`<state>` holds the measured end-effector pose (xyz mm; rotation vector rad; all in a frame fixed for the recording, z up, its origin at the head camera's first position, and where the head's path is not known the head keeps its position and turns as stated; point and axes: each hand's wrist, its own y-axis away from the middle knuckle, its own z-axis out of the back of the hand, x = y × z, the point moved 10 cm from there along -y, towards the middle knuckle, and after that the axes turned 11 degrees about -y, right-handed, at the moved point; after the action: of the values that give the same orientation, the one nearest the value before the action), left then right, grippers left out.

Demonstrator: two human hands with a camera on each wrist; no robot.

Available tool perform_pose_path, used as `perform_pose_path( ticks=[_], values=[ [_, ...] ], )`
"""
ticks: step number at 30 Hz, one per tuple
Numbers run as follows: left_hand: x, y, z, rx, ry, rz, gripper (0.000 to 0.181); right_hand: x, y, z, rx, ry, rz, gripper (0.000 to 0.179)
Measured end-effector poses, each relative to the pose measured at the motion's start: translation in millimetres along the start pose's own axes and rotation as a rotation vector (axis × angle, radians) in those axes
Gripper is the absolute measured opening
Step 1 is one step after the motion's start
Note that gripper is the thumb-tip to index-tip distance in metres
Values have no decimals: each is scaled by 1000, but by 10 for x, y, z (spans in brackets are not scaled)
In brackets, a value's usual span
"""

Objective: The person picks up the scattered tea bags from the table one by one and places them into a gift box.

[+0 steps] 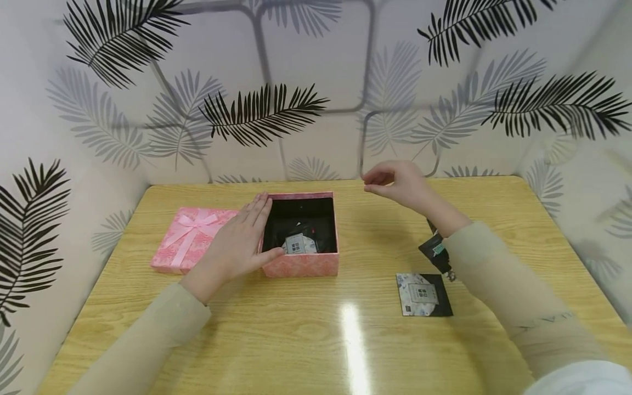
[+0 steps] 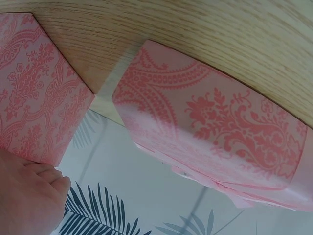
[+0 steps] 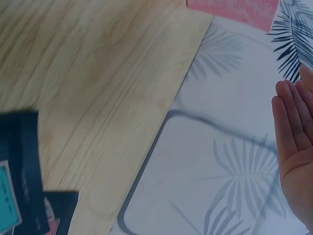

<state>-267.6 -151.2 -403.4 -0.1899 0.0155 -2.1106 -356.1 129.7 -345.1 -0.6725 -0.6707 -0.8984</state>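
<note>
A pink patterned gift box (image 1: pixel 300 267) stands lidless on the table, its inside black. My left hand (image 1: pixel 232 244) rests along its left rim, fingers straight and thumb toward the near edge. Inside lies a small square packet (image 1: pixel 296 244) with a light printed label, among darker pieces. The pink lid (image 1: pixel 173 236) with its ribbon bow lies left of the box, partly behind my left hand. Raised over the far side of the table, right of the box, my right hand (image 1: pixel 402 187) has its fingers loosely bent; nothing shows in it.
A black-and-floral square packet (image 1: pixel 417 296) lies flat at the right. Beyond it a dark packet (image 1: pixel 434 251) with a green label is partly covered by the right sleeve. A leaf-patterned backdrop (image 1: pixel 321 148) rises behind the wooden table (image 1: pixel 276 340).
</note>
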Motion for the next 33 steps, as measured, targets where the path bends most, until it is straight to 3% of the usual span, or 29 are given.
perform_pose_path(
  ticks=[12,20,28,33],
  values=[
    [-8,-6,43,7,-7,6,108,-364,289,438,-76,52,-113,17],
    [-6,-12,45,8,5,5,107,-567,544,737,-120,93,-137,22],
    [-9,-10,28,8,3,3,108,-912,839,985,-170,88,-261,30],
    [-12,-6,17,13,7,8,107,-1104,995,1081,-191,76,-283,34]
  ],
)
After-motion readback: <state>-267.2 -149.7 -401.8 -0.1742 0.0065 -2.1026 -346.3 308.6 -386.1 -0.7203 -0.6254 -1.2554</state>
